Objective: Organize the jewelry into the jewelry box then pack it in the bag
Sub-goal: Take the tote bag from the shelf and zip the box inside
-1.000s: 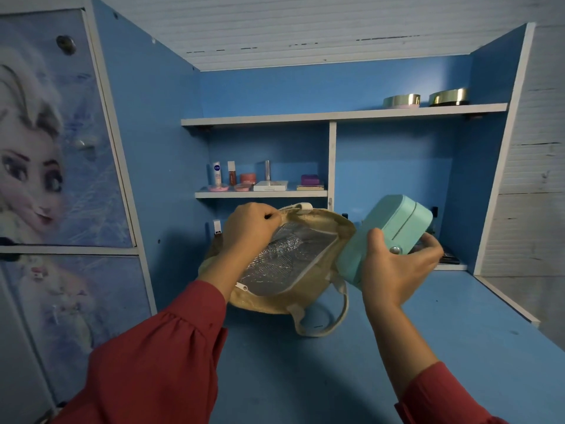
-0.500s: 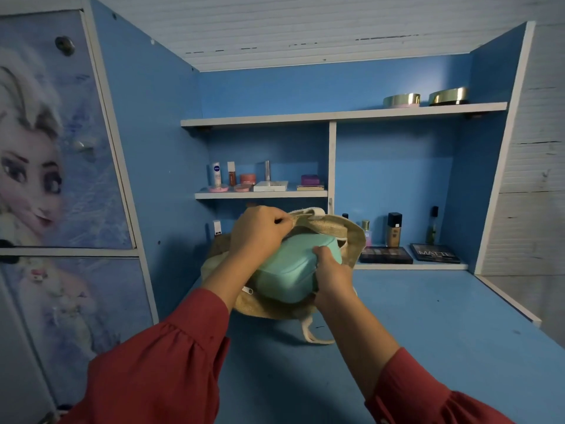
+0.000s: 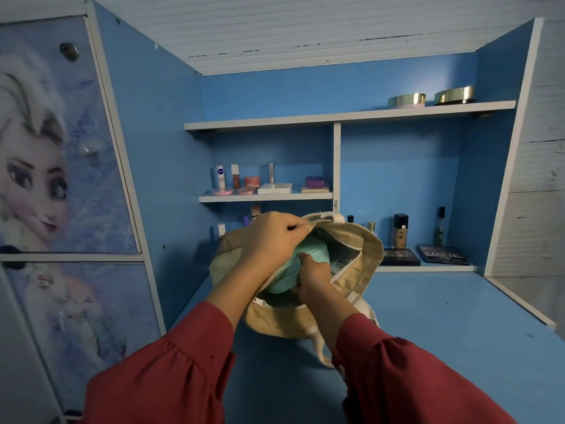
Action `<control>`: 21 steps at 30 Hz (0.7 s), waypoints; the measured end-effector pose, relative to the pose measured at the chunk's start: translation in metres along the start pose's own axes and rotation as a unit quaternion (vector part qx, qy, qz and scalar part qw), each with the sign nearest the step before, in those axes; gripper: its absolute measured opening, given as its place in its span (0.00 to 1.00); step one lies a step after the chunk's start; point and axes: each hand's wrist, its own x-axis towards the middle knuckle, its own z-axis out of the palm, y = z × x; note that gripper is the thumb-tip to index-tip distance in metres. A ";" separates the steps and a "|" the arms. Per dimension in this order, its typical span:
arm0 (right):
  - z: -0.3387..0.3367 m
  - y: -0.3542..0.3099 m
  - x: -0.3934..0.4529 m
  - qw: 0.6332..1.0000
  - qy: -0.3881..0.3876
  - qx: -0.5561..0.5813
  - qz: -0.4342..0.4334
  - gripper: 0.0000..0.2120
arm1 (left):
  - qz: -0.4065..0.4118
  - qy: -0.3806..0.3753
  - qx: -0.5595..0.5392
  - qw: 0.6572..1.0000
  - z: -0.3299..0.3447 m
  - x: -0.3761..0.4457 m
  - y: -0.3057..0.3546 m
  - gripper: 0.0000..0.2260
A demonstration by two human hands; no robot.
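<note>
A beige woven bag (image 3: 365,258) with a silver lining lies on the blue desk (image 3: 443,325), its mouth facing me. My left hand (image 3: 269,237) grips the bag's upper rim and holds the mouth open. A mint-green jewelry box (image 3: 293,270), closed, sits partly inside the opening. My right hand (image 3: 315,272) holds the box at its right side, fingers curled against it and reaching into the bag. The far end of the box is hidden by my left hand and the bag.
Makeup palettes (image 3: 443,255) and small bottles (image 3: 400,229) stand on the low ledge behind the bag. Cosmetics (image 3: 266,182) fill the middle shelf, and two gold tins (image 3: 431,97) sit on the top shelf. A cupboard door (image 3: 61,179) stands at the left.
My right hand brought the mint box from the right of the bag into its mouth and has pushed it deeper. My left hand kept holding the rim.
</note>
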 end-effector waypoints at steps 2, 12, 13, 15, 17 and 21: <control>-0.001 0.003 0.003 1.000 -0.004 -0.008 -0.014 0.15 | 0.009 -0.006 0.012 1.000 -0.003 -0.002 0.001 0.10; -0.023 0.000 -0.001 0.978 -0.063 -0.196 0.030 0.09 | -0.007 -0.030 0.027 0.999 0.002 -0.006 -0.008 0.09; -0.026 -0.001 -0.004 0.966 -0.084 -0.244 0.035 0.06 | -0.013 -0.035 0.026 0.999 0.005 -0.007 -0.009 0.09; -0.032 -0.004 -0.014 0.907 -0.136 -0.399 0.003 0.01 | -0.024 -0.041 0.002 0.999 0.010 -0.007 -0.013 0.08; -0.036 -0.004 -0.023 0.815 -0.203 -0.537 -0.078 0.09 | -0.034 -0.043 -0.012 0.998 0.013 -0.007 -0.014 0.08; -0.041 0.001 -0.044 0.739 -0.363 -0.531 -0.199 0.19 | -0.031 -0.058 -0.004 0.998 0.014 -0.008 -0.013 0.08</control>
